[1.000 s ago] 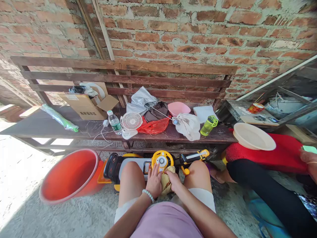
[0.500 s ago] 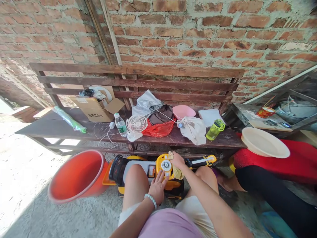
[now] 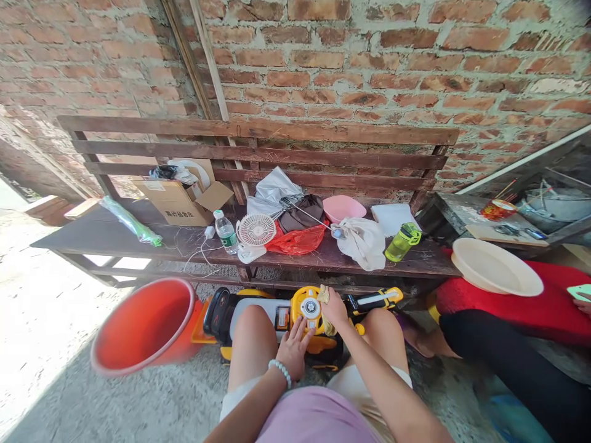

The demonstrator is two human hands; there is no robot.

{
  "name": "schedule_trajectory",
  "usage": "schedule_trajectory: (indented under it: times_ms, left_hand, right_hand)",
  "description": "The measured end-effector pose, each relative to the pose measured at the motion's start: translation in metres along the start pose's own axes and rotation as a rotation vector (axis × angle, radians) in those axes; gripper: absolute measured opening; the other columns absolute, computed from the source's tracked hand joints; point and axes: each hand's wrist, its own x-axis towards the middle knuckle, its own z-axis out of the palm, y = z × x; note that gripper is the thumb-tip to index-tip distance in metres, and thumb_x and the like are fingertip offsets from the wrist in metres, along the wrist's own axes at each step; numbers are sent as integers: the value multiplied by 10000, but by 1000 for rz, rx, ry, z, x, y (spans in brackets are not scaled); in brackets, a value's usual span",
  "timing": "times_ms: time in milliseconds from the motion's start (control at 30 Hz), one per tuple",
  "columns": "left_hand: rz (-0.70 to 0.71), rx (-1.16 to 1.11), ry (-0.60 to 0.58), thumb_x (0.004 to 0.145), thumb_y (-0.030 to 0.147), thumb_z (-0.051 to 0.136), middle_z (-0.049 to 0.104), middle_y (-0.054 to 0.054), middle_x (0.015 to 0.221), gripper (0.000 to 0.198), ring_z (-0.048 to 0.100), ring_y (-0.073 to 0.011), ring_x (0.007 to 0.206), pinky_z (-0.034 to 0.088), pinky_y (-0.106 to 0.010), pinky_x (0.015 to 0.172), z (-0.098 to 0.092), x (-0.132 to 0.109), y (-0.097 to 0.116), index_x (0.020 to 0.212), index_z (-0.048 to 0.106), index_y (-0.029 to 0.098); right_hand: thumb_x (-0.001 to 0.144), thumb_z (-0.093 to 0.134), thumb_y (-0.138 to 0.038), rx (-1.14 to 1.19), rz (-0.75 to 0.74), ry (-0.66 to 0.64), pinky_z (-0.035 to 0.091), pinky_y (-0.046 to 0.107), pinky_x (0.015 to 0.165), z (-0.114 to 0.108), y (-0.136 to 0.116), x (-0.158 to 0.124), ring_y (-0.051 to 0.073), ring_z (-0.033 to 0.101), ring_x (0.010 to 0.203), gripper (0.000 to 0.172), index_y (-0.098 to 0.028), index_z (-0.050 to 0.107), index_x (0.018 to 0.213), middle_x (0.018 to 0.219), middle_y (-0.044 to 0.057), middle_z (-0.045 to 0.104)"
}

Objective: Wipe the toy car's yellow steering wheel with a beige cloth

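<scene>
A yellow, black and white ride-on toy car (image 3: 252, 317) lies on the ground between my knees. My right hand (image 3: 333, 309) is closed on a yellowish cloth (image 3: 325, 296) and presses it against the right rim of the toy's yellow steering wheel (image 3: 308, 306). My left hand (image 3: 293, 349) rests below the wheel with its fingers spread, touching the wheel's lower edge and the toy's body. A white bead bracelet circles my left wrist.
An orange bucket (image 3: 141, 326) lies tipped at my left. Behind the toy a dark wooden bench (image 3: 115, 237) carries a cardboard box, water bottle (image 3: 226, 232), small fan (image 3: 256, 231), red bag, pink bowl and green bottle (image 3: 402, 241). Another person's black-clad leg (image 3: 498, 360) is on the right.
My right hand carried the cloth from the wheel's lower side up to its right rim. My left hand slid from the wheel's face to just below it. The view shifted slightly.
</scene>
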Motion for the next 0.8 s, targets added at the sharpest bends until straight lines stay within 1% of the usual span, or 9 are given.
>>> schedule_trajectory:
  times_ms: [67,200,300,400,467,567,667,733,800]
  left_hand:
    - [-3,3,13,759,160,555,-39,-41,1728,967,-11,-290,1594,275,-543,1217,-2,-1,0,1645,190,292]
    - [-24,-2,-8,731,118,547,0,-55,1729,992,-1,-290,1594,280,-518,1223,-9,-2,4,1646,197,272]
    - [-36,3,-15,720,95,532,18,-49,1729,991,12,-280,1595,300,-518,1214,-15,-4,8,1642,214,270]
    - [-29,-3,-5,717,86,522,34,-40,1729,988,27,-271,1596,309,-516,1210,-17,-5,8,1640,224,276]
    - [-24,-9,5,720,86,525,51,-44,1730,988,33,-269,1596,314,-505,1209,-17,-5,8,1640,223,281]
    - [-36,-16,4,731,85,532,91,-54,1729,983,37,-270,1595,319,-494,1208,-18,-5,8,1640,218,287]
    - [-48,-18,-18,739,84,537,103,-69,1728,973,32,-275,1595,311,-488,1214,-20,-5,9,1639,224,277]
    - [-43,-14,-23,748,92,541,102,-76,1728,961,26,-275,1595,305,-485,1218,-20,-5,9,1638,228,277]
    - [-41,1,-20,752,93,540,97,-75,1728,966,23,-273,1595,307,-496,1214,-17,-4,7,1640,216,291]
  right_hand:
    - [929,511,-248,69,87,10,468,304,923,7,9,-17,248,662,1139,525,-196,470,1450,1290,136,657]
    - [930,518,-258,143,124,-46,479,313,928,15,19,-52,254,677,1164,584,-188,401,1499,1289,146,686]
    - [907,570,-266,175,119,-136,487,307,904,15,26,-74,255,693,1139,557,-193,462,1448,1215,132,726]
    - [883,599,-259,175,75,-178,488,306,888,1,32,-85,256,690,1128,451,-218,567,1331,1174,103,742]
    - [876,588,-229,128,33,-133,483,308,872,-19,29,-84,257,687,1109,438,-236,582,1314,1196,91,732]
    - [859,583,-180,-7,-77,9,465,311,871,-55,4,-71,256,669,1091,573,-247,512,1424,1298,105,672]
    - [827,640,-180,-174,-270,91,437,336,931,-82,-36,-49,274,609,1129,689,-264,465,1489,1321,116,630]
    - [829,644,-184,-259,-425,91,406,367,989,-85,-63,-33,287,554,1180,668,-288,494,1472,1333,109,614]
    - [835,632,-180,-327,-596,3,367,400,1046,-74,-83,-20,293,497,1245,627,-307,540,1442,1324,97,615]
